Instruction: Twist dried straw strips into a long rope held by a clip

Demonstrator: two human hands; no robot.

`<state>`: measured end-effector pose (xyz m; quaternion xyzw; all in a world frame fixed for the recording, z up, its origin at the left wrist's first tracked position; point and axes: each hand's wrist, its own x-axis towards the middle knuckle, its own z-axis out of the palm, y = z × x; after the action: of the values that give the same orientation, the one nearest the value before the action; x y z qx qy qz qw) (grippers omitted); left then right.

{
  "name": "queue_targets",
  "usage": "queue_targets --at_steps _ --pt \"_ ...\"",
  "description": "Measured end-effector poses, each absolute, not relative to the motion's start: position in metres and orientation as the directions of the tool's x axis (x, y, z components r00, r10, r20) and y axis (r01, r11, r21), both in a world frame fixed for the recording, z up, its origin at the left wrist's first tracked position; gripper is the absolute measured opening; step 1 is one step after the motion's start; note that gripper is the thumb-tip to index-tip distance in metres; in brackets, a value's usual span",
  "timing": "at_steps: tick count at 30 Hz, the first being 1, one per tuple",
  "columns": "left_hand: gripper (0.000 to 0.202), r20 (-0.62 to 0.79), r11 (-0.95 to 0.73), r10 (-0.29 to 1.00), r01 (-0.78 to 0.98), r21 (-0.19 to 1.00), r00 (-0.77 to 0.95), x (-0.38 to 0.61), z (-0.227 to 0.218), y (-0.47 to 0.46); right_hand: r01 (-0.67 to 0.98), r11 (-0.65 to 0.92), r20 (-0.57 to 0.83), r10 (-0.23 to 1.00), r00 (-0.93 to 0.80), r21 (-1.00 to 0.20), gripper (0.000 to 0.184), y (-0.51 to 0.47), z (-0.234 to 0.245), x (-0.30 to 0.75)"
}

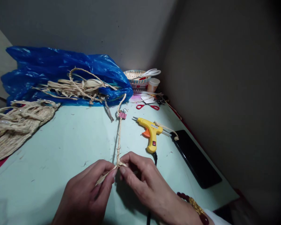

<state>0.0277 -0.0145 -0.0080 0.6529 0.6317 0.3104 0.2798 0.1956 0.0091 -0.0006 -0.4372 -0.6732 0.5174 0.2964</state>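
Note:
A thin braid (119, 137) of pale dried plant fibre runs up the table from between my two hands. A pink binder clip (122, 115) grips it near its far end. My left hand (91, 184) pinches a flat strand (105, 176) that leaves the braid's near end toward the lower left. My right hand (142, 179) is closed at the same end, thumb and forefinger on a short strand there. The fingertips of both hands almost meet at the braid's end. A beaded bracelet (192, 203) circles my right wrist.
A yellow glue gun (152, 131) lies right of the braid, near a long black object (198, 161). Red-handled scissors (147, 107), a paper cup (153, 84) and a basket (137, 75) stand behind. Dried strips (79, 87) lie on a blue plastic bag (61, 59); woven pieces (21, 128) lie left.

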Motion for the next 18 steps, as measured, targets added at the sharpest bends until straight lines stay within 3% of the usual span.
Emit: queue_targets --at_steps 6,10,13,18 --pt "0.017 0.227 -0.264 0.964 0.633 0.728 0.14 0.025 -0.011 -0.018 0.193 0.03 -0.038 0.94 -0.34 -0.981 0.019 0.011 -0.01 0.19" --pt "0.015 0.36 -0.325 0.929 0.648 0.689 0.083 0.026 -0.01 -0.019 0.191 0.022 -0.031 0.962 -0.271 -0.981 0.013 0.01 -0.014 0.187" --pt "0.012 0.366 -0.329 0.927 0.65 0.685 0.083 0.028 -0.006 -0.019 0.209 0.043 -0.006 0.974 -0.228 -0.977 0.011 0.008 -0.015 0.184" --pt "0.016 0.396 -0.461 0.883 0.632 0.624 0.253 0.031 -0.006 -0.021 0.191 0.059 0.015 0.975 -0.221 -0.98 0.013 0.008 -0.014 0.183"
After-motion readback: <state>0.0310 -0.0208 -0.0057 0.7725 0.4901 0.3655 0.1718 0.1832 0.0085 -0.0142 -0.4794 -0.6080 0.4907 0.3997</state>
